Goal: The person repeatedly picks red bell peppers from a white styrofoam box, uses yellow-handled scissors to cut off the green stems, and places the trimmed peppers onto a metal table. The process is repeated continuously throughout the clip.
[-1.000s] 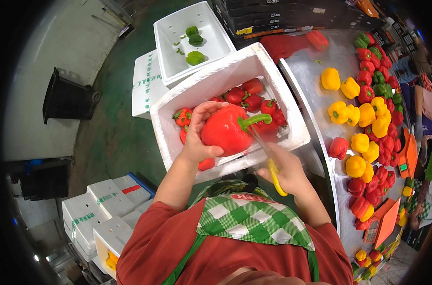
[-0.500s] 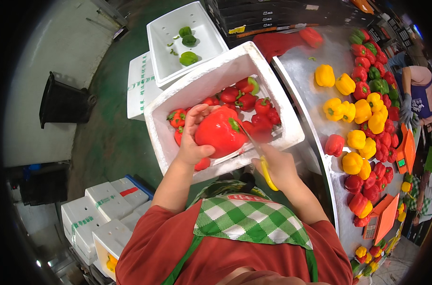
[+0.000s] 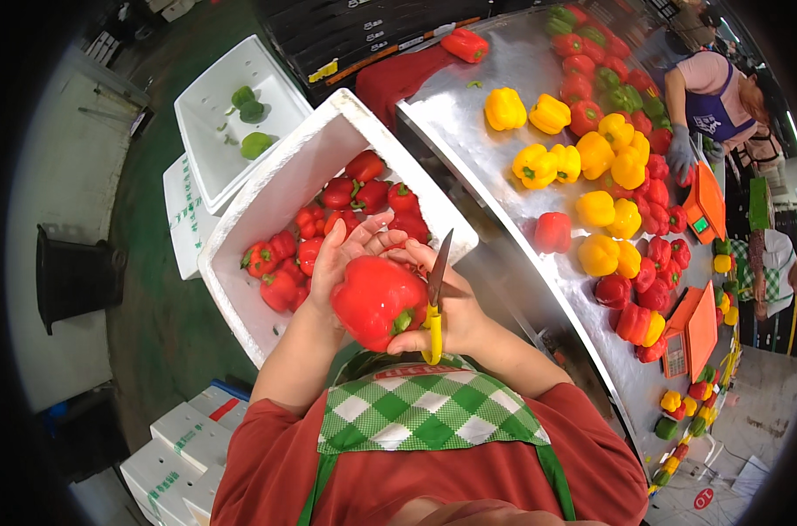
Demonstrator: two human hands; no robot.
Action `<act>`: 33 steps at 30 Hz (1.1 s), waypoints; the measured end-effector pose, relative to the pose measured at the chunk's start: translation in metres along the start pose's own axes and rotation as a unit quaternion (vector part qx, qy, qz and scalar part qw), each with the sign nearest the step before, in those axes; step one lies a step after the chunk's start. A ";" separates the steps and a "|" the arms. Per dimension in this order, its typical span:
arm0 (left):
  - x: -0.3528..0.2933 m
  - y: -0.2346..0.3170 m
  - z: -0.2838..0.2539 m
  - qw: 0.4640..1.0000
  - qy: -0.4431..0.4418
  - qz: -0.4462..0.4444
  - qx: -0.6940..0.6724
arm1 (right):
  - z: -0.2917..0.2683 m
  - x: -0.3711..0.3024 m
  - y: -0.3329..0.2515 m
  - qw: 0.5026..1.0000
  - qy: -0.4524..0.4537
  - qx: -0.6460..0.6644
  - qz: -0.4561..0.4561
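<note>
Left fingers (image 3: 372,231) loose behind 1 red pepper (image 3: 375,298), right fingers (image 3: 423,255) around yellow-handled blade (image 3: 434,294)

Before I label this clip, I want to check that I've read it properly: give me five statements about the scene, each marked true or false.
1. The large red pepper is between the left hand and the right hand. True.
2. The right hand is empty. False: it holds a yellow-handled cutting tool.
3. Green peppers lie in the farther white box. True.
4. Yellow peppers lie on the metal table. True.
5. Only yellow peppers show in the box by the hands. False: red peppers show in that nearer white box.
</note>
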State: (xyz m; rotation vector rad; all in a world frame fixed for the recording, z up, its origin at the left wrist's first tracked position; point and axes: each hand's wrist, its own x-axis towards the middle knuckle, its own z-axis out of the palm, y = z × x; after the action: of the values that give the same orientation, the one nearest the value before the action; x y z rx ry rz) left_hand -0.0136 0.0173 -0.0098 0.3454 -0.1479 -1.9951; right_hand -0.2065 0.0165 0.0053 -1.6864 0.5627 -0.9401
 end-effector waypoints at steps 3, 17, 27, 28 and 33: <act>0.013 -0.010 0.003 0.999 0.044 -0.006 -0.010 | -0.010 0.000 0.003 0.983 0.067 0.147 0.084; 0.064 -0.037 0.054 0.931 -0.045 0.131 0.338 | -0.081 -0.015 0.025 0.780 0.298 0.547 0.058; 0.014 0.066 -0.138 0.781 0.257 0.186 0.538 | -0.334 -0.182 0.079 0.638 0.714 0.287 -0.032; 0.006 0.074 -0.160 0.769 0.306 0.141 0.543 | -0.338 -0.179 0.073 0.599 0.767 0.228 -0.021; -0.040 0.053 -0.235 0.516 0.290 0.021 0.806 | -0.307 -0.150 0.076 0.676 0.705 0.215 0.005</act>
State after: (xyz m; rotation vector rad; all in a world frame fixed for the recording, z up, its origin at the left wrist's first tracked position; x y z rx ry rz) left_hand 0.1202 0.0414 -0.2124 2.0793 -1.5573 -0.9225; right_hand -0.5355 -0.0696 -0.0771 -0.2189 1.1803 -2.1091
